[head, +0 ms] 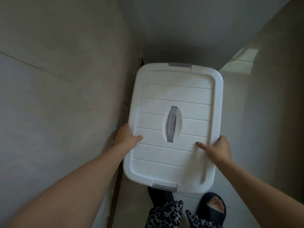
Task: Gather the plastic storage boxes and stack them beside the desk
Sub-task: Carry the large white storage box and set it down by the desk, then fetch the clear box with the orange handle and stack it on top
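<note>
A white plastic storage box [174, 99] with a ribbed lid, a grey centre handle [171, 124] and grey end latches is below me, in a narrow gap by a wall corner. My left hand [125, 137] grips its left edge, thumb lying on the lid and fingers hidden under the rim. On the right edge, my right hand [217, 149] holds the rim with its thumb stretched across the lid. Whether the box rests on the floor or is lifted cannot be told.
A large pale flat surface [62, 83] fills the left, close against the box. Grey walls meet behind the box. Glossy floor tiles [243, 112] lie to the right. My feet in black slippers [212, 206] stand just below the box.
</note>
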Available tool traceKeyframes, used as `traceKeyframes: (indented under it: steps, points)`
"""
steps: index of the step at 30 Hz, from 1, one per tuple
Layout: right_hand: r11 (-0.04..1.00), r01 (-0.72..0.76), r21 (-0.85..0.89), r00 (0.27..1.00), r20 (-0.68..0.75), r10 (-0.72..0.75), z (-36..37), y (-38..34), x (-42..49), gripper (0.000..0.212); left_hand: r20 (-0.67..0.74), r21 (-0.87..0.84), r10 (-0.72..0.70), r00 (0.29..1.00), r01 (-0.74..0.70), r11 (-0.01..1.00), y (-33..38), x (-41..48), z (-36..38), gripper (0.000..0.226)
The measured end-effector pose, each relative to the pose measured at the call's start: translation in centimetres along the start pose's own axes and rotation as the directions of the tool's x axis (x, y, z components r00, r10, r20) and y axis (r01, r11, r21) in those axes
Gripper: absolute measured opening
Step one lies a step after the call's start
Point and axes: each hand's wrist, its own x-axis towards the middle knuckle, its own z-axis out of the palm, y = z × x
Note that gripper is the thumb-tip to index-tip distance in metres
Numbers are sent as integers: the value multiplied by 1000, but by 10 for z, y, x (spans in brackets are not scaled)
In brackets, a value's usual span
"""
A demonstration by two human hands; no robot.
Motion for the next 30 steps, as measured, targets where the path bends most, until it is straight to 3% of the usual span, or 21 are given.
traceKeyframes:
  steps: [4, 7, 14, 20, 30]
  points:
    - [992, 68, -110, 986, 161, -50, -24, -4, -24, 93, 47, -29, 67, 997, -66, 997, 6, -29, -13, 99]
    - [989, 113, -92, 977, 192, -94, -54, -18, -55, 104, 78, -173, 120, 990, -105, 979, 15, -72, -32, 101]
    - [989, 140, 52, 953, 265, -148, -151, -62, -165, 94, 45, -424, 200, 979, -163, 891, 49, -206, -91, 85]
    - [962, 234, 144, 940, 219, -261, -248, -103, -284, 93, -111, -426, 347, 931, -360, 830, 89, -331, -175, 85]
    - [849, 479, 226, 872, -13, -488, -394, -155, -425, 94, -295, -395, 603, 741, -670, 629, 175, -497, -293, 87]
